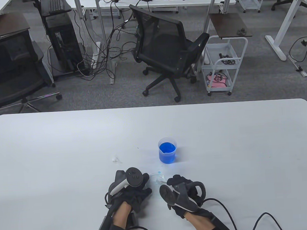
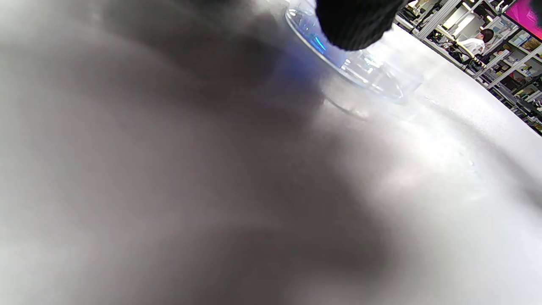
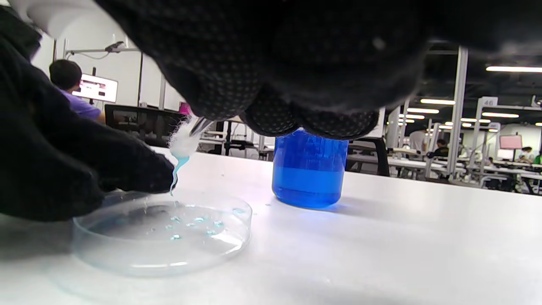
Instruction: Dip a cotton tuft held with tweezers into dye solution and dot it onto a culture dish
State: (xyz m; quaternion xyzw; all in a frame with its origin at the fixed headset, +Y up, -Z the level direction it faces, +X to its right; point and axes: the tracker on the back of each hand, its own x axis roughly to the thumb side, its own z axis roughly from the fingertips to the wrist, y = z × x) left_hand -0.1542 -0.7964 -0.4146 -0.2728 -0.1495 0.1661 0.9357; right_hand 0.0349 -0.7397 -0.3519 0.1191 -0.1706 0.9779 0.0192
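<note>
A clear culture dish lies on the white table between my hands, with several small blue drops inside; it also shows in the table view and the left wrist view. My left hand holds the dish's left rim. My right hand grips metal tweezers that pinch a white cotton tuft. The tuft's blue-dyed tip hangs just above the dish. A beaker of blue dye stands behind the dish, also in the right wrist view.
A small loose cotton wisp lies on the table left of the beaker. Glove cables trail off the table's near edge at the right. An office chair and a white cart stand beyond the far edge.
</note>
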